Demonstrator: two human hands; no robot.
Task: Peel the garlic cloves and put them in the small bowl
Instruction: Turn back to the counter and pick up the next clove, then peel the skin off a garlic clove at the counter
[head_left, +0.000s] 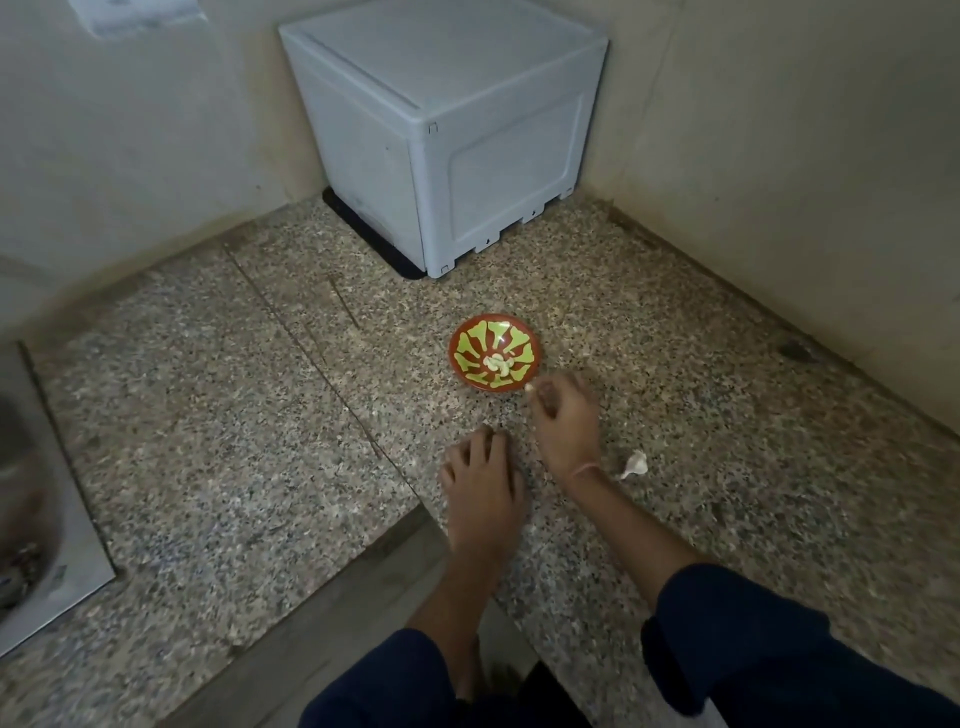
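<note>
Pinching a garlic clove in its fingers, the right hand hangs beside the small bowl of peeled cloves; the left hand rests on the desk, fingers relaxed.

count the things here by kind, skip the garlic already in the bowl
small bowl: 1
grey box: 1
garlic outside the bowl: 2 (loose piece, clove pinched by right hand)
total: 4

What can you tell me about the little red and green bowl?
The small bowl is round and shallow, glossy red-brown with yellow-green petal-like shapes inside. It sits upright on the speckled stone counter. A few peeled garlic cloves lie in its middle. The right hand pinches another clove beside its near rim.
</note>
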